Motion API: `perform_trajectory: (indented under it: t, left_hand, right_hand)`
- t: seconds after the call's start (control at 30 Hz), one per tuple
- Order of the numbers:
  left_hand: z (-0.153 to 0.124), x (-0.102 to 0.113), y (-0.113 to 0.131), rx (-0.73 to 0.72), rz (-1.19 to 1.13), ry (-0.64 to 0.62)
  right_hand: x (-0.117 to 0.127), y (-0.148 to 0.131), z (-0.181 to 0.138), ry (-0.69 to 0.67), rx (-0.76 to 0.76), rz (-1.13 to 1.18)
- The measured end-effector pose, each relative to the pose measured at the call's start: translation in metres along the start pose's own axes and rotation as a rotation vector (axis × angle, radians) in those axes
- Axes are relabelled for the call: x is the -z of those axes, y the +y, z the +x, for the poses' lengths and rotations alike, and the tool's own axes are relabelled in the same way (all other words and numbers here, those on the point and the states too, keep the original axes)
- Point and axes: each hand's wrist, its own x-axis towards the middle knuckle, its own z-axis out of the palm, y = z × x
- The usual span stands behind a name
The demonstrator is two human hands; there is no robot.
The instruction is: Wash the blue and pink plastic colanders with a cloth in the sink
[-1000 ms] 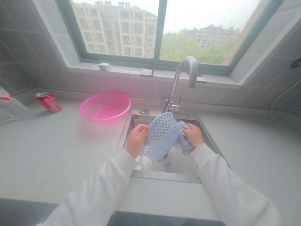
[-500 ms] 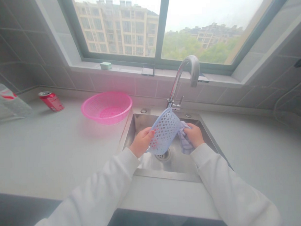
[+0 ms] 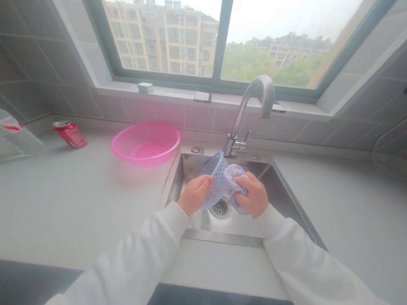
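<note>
My left hand (image 3: 195, 195) grips the near left rim of a light blue plastic basket (image 3: 218, 172) with small cut-out holes. The basket is tilted on its side above the steel sink (image 3: 271, 185). A pale lilac cloth (image 3: 233, 174) is bunched in my right hand (image 3: 253, 194), its fingers closed round it. The cloth lies against the right side of the basket, or just in front of it; exact contact is hard to make out. Below them the drain (image 3: 220, 208) shows in the sink floor.
A chrome faucet (image 3: 244, 111) arches over the back of the sink. Left of it, on the counter (image 3: 75, 210), stand a pink plastic basket (image 3: 147, 161), a red can (image 3: 70, 134) and a clear plastic package (image 3: 12, 134). A green soap-like block (image 3: 145, 87) rests on the windowsill.
The blue basket has turned, so its side now faces more edge-on. My right hand has moved left and slightly down with the cloth, bringing it against or close to the basket.
</note>
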Motion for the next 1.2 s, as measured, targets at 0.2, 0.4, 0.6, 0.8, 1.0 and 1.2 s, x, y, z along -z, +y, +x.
perform_trajectory:
  t: [0.2, 0.4, 0.6, 0.8, 1.0, 1.2]
  left_hand:
    - [-0.001, 0.003, 0.007, -0.019, 0.078, -0.011]
    - [-0.007, -0.001, 0.011, 0.179, -0.046, -0.123]
    - [-0.004, 0.000, 0.008, 0.030, 0.025, -0.055]
    - [0.000, 0.003, 0.010, 0.072, 0.045, -0.061]
    - [0.000, 0.007, 0.012, 0.221, -0.233, -0.060]
    - [0.005, 0.018, 0.011, 0.191, -0.463, -0.104]
  right_hand:
    - [-0.004, -0.028, -0.005, -0.092, 0.205, -0.058]
    - [0.018, 0.033, 0.016, 0.056, -0.210, -0.214]
    - [0.008, -0.030, -0.004, -0.009, 0.206, -0.184]
    - [0.002, -0.024, 0.003, -0.102, 0.082, -0.065]
    - [0.010, 0.078, 0.018, -0.093, -0.665, 0.015]
    - [-0.001, 0.110, 0.012, -0.001, -0.814, 0.180]
